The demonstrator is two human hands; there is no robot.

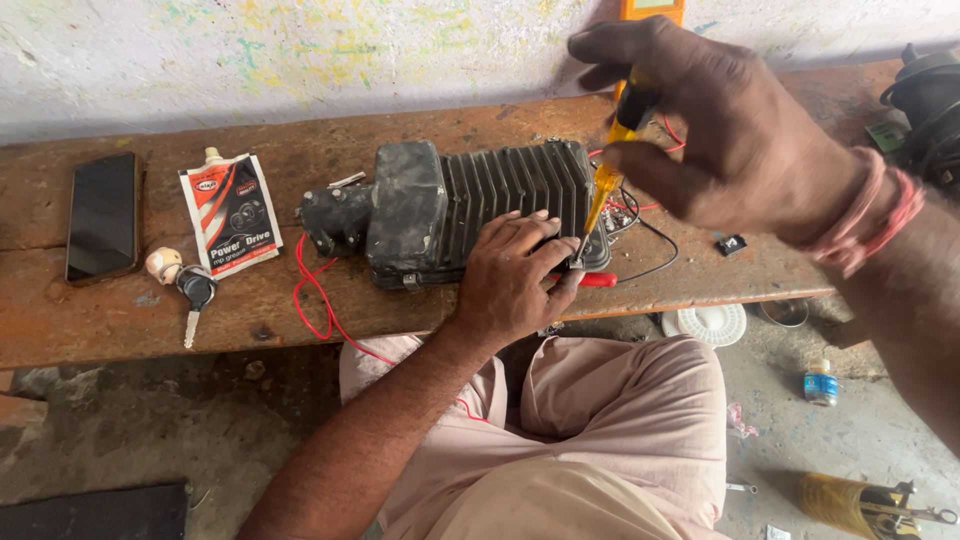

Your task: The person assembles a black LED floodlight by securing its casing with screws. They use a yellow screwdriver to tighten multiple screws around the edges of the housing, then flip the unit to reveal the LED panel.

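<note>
Pink trousers [600, 430] of the person fill the bottom of the view, below the front edge of a worn wooden bench [100, 320]. Near the left end of the bench lies a dark phone [102, 215], and just right of it a key with a round fob [185, 285] and a white and red pouch [232, 212]. At the middle of the bench lies a black ribbed metal housing [470, 205], its long axis running along the bench, the narrow blocky end pointing to the left. A red wire [315, 295] hangs from it over the front edge. The left hand [515, 275] lies flat on the right front part of the housing, fingers spread and pressing it down. The right hand [720, 125] is above the right end of the housing and pinches a yellow screwdriver [605, 180] between thumb and fingers. The screwdriver stands steeply, handle up and tilted to the right, its tip pointing down to the front right corner of the housing, just beside the left fingertips.
</note>
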